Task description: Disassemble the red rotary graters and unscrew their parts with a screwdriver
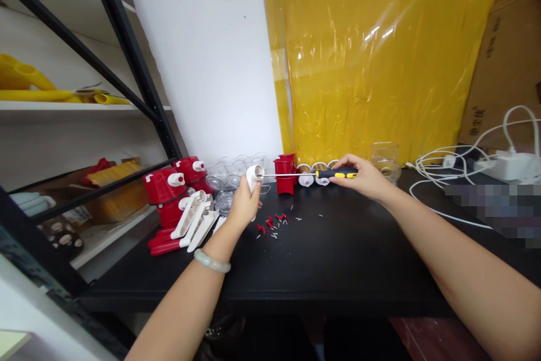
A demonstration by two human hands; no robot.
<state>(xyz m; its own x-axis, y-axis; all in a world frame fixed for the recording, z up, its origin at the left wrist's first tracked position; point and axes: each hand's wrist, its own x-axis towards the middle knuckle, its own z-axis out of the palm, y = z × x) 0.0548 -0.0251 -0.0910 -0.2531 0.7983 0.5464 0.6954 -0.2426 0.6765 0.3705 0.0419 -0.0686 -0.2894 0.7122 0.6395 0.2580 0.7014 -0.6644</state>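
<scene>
My left hand (243,203) is closed around a white plastic handle (252,172), its round socket end facing right. In my right hand (361,176) is a screwdriver (337,173) with a black and yellow grip, held level. The long shaft points left and its tip reaches the socket; whether it sits on a screw there cannot be made out. Below the hands, small red plastic pieces (261,229) and several loose screws (274,235) lie scattered on the black table (321,271). More white handles (192,215) with red grips are piled left of my left hand.
Red plastic housings (163,187) stand at the left, beside clear plastic cups (217,181). A red part (285,174) and white drums (305,175) line the back edge. White cables (439,166) tangle at the right. A black-framed shelf (135,62) rises on the left.
</scene>
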